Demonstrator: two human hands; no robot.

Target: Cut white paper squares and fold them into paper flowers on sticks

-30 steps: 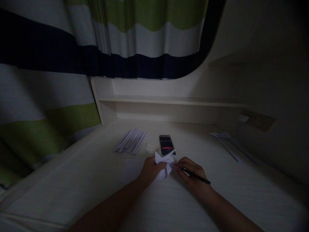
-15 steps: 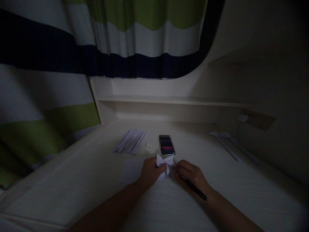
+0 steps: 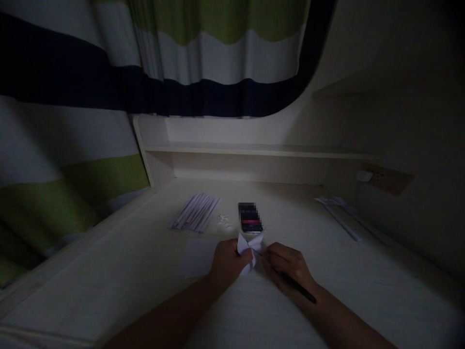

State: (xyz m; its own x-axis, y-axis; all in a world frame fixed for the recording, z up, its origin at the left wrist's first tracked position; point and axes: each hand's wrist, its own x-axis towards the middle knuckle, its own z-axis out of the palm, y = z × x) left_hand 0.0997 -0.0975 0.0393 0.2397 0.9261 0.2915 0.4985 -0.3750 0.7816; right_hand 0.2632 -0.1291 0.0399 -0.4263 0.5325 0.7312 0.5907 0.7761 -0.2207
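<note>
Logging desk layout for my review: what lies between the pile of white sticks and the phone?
Between the pile of white sticks and the phone lie several small white pieces, too small to identify, as the head view shows.

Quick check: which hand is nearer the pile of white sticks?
Left. The left hand, pinching the folded paper, is to the right of the pile of white sticks and closer to the person; the right hand, holding the dark-handled tool, is farther right.

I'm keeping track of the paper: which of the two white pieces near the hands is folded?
The folded paper gripped in the left hand. Its pointed flaps stick up, whereas the other sheet lies flat on the desk.
</note>
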